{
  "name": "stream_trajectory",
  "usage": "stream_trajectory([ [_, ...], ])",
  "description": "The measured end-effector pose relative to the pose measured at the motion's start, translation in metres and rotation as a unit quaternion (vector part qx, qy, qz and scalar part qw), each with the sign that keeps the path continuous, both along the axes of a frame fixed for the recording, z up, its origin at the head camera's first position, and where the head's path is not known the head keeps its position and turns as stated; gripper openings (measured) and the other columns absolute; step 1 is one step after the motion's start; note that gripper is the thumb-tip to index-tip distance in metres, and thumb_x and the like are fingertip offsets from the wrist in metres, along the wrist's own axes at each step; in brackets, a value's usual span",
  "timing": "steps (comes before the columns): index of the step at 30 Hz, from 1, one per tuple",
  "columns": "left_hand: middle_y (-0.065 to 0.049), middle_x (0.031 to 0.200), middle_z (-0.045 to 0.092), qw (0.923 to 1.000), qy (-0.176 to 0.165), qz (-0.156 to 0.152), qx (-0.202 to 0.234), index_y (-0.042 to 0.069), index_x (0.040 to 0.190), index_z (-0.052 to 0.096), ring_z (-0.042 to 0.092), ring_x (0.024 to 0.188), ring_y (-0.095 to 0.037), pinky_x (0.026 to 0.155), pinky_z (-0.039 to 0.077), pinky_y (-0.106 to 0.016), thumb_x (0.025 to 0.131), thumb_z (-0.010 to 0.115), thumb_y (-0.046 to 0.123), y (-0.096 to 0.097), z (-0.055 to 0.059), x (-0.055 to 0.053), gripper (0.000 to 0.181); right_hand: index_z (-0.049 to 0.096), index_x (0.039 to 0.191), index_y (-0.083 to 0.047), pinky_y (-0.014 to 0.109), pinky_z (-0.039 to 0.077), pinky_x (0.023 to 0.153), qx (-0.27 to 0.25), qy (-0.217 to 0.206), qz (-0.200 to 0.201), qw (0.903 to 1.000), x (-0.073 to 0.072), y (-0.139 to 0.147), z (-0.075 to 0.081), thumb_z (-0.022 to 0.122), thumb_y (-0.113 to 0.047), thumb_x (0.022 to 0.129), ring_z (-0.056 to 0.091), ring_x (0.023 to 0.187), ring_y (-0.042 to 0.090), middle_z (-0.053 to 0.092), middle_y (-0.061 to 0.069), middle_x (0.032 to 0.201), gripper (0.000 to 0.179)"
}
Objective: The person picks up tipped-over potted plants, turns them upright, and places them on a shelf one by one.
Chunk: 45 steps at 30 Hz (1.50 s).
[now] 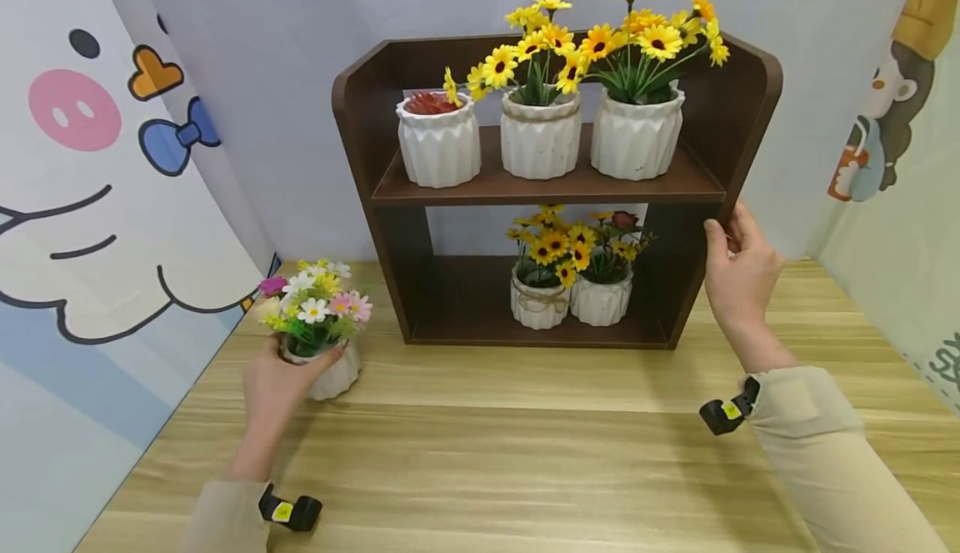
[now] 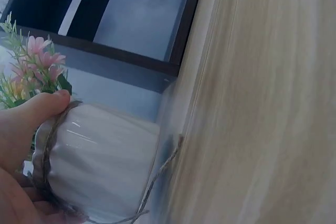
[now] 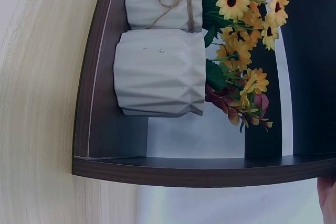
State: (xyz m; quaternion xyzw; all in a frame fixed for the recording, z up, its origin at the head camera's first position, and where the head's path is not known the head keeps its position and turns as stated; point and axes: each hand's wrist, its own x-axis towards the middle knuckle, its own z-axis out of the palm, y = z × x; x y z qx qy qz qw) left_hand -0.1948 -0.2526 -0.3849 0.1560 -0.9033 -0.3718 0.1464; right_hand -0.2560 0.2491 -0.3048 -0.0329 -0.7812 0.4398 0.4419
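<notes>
My left hand grips a white fluted flowerpot left of the shelf, its thumb near the rim. Pink, white, yellow and purple artificial flowers fill this pot. In the left wrist view, twine circles the rim and its loose end hangs past the base. The pot's base is at or close to the tabletop; contact is hard to tell. My right hand holds the right side panel of a dark brown two-tier shelf, thumb by the front edge. In the right wrist view only a bit of that hand shows.
The upper tier carries a red succulent pot and two yellow-flower pots. Two more potted plants stand together right of centre on the lower tier. Beneath is a wooden table; cartoon-printed walls flank it.
</notes>
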Motion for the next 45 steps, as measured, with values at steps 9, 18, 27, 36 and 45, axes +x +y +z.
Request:
stream_trajectory([
  [9,-0.028,0.122,0.053,0.9965,-0.024,-0.065,-0.047,-0.001,0.126,0.044,0.051,0.109,-0.043,0.086,0.043,-0.052,0.063,0.072,0.060,0.020,0.013,0.016,0.092,0.061,0.119,-0.013,0.002,0.040,0.070,-0.002,-0.002,-0.004,1.0000,0.001,0.001,-0.001,0.056,-0.020,0.090,0.052,0.079,-0.018,0.066,0.010,0.107,0.030],
  [18,-0.026,0.117,0.057,0.9925,-0.028,-0.101,-0.063,0.001,0.124,0.047,0.054,0.106,-0.041,0.084,0.044,-0.050,0.062,0.072,0.062,0.046,0.020,0.018,0.091,0.061,0.120,-0.013,0.002,0.039,0.069,-0.003,-0.003,-0.004,1.0000,0.000,0.001,-0.003,0.056,-0.021,0.090,0.048,0.077,-0.020,0.066,0.011,0.107,0.031],
  [27,-0.020,0.109,0.063,0.9902,0.004,-0.129,-0.054,0.005,0.118,0.053,0.060,0.098,-0.036,0.079,0.049,-0.046,0.058,0.075,0.061,0.079,0.017,0.005,0.085,0.061,0.119,-0.011,0.003,0.040,0.069,-0.010,0.006,0.006,0.9999,-0.002,0.000,0.001,0.057,-0.015,0.089,0.053,0.078,-0.016,0.066,0.013,0.106,0.030],
  [36,-0.015,0.100,0.066,0.9867,0.039,-0.155,-0.030,0.006,0.110,0.057,0.063,0.089,-0.029,0.070,0.051,-0.040,0.057,0.079,0.054,0.117,0.015,-0.007,0.075,0.061,0.119,-0.012,0.003,0.040,0.069,-0.009,0.007,-0.001,0.9999,-0.003,0.000,0.001,0.056,-0.018,0.090,0.051,0.077,-0.018,0.066,0.012,0.107,0.030],
  [45,-0.016,0.107,0.064,0.9873,0.030,-0.156,0.001,0.005,0.116,0.054,0.061,0.096,-0.029,0.076,0.051,-0.041,0.059,0.079,0.050,0.142,0.008,-0.025,0.077,0.062,0.116,-0.009,0.003,0.039,0.069,-0.001,0.008,0.003,1.0000,-0.003,0.000,0.000,0.057,-0.016,0.089,0.053,0.078,-0.015,0.067,0.012,0.105,0.028],
])
